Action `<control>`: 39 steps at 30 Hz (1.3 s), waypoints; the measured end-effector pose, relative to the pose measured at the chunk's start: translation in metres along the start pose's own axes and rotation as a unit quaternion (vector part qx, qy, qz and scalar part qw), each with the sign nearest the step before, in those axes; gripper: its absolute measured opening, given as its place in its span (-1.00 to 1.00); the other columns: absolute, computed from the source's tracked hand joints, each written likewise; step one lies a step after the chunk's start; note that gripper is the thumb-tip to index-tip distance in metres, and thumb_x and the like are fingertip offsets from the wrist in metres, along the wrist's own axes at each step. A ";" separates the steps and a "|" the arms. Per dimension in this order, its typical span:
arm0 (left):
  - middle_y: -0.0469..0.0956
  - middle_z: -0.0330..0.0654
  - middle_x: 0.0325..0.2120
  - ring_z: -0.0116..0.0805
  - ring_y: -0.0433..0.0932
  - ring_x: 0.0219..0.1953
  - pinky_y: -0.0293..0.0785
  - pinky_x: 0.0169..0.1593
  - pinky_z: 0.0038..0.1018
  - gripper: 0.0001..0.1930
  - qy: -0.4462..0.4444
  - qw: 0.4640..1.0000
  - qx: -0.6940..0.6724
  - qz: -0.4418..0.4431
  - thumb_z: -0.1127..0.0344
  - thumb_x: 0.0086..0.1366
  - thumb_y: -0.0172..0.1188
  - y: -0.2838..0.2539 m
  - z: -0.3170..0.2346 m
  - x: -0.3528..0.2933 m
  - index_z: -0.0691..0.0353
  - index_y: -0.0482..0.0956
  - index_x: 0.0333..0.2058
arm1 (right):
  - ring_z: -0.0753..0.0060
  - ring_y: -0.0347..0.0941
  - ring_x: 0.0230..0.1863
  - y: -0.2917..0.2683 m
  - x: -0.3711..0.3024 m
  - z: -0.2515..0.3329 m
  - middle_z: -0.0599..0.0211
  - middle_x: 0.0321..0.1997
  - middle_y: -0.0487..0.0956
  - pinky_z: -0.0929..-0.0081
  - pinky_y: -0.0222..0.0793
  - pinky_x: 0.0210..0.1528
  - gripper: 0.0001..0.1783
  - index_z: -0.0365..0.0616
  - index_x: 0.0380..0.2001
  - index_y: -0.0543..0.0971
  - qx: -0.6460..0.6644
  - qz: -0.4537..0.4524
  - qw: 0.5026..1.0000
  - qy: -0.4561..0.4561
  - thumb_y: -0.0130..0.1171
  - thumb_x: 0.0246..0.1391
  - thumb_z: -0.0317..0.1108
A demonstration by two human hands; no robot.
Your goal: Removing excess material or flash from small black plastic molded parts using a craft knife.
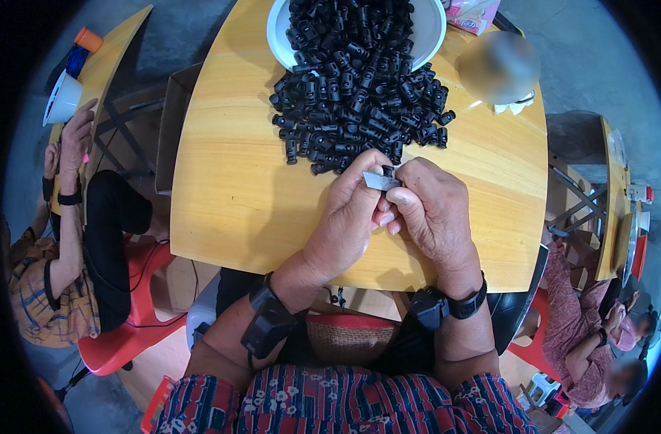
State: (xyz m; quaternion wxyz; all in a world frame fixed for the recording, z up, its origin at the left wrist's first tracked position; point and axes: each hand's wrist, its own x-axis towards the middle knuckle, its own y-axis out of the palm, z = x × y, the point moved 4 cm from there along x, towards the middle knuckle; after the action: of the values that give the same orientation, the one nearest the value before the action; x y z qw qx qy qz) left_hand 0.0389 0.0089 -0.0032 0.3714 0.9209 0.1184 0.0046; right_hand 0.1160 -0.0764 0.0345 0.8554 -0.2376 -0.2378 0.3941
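Both of my hands meet over the near part of the wooden table, just below a heap of small black cord locks (352, 108). Between the fingers of my left hand (345, 224) sits a single black cord lock (388, 171), mostly covered by the fingertips. My right hand (442, 206) pinches a short grey slanted blade (378, 181), its thumb pressed on the blade's end. The blade's point faces left and lies against my left thumb, close to the cord lock. Whatever the blade is fixed to is hidden in the right fist.
A white basin (277, 36) holding more cord locks stands at the table's far side, with the heap spilling from it. A blurred round object (498, 69) and a pink package (471, 14) lie far right. People sit at tables (121, 58) on both sides.
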 end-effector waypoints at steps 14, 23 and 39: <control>0.29 -0.32 -0.48 -0.60 0.23 -0.48 0.28 -0.40 -0.59 -0.75 0.002 1.000 -0.030 -0.004 0.11 0.42 -0.19 0.002 -0.002 -0.005 0.18 0.29 -0.29 | 0.14 0.40 -0.57 0.001 -0.002 0.003 0.24 -0.62 0.40 0.36 0.32 -0.50 -0.68 -0.12 -0.53 0.45 0.016 0.009 1.000 -0.017 0.10 0.07 -0.09; 0.18 -0.36 -0.51 -0.57 0.19 -0.46 0.24 -0.37 -0.57 -0.73 -0.020 0.996 -0.086 0.000 0.08 0.42 -0.21 0.007 -0.003 -0.008 0.16 0.28 -0.30 | 0.40 0.41 -0.54 0.004 -0.008 -0.005 0.31 -0.58 0.41 0.45 0.32 -0.45 -0.72 -0.22 -0.50 0.45 0.285 0.028 0.945 0.156 0.05 0.13 -0.21; 0.34 -0.34 -0.56 -0.61 0.32 -0.52 0.26 -0.43 -0.61 -0.74 0.023 0.991 -0.036 -0.129 0.07 0.44 -0.25 0.015 0.002 -0.012 0.10 0.31 -0.18 | 0.40 0.42 -0.58 -0.010 -0.011 0.018 0.31 -0.57 0.48 0.55 0.34 -0.54 -0.51 -0.13 -0.26 0.63 -0.015 -0.138 0.978 -0.154 0.30 -0.47 -0.53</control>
State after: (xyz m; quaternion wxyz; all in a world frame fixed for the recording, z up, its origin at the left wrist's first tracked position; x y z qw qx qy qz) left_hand 0.0309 -0.0052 0.0063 0.3992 0.8835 0.2445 -0.0178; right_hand 0.1044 -0.0868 0.0518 0.8508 -0.1522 -0.4032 0.3007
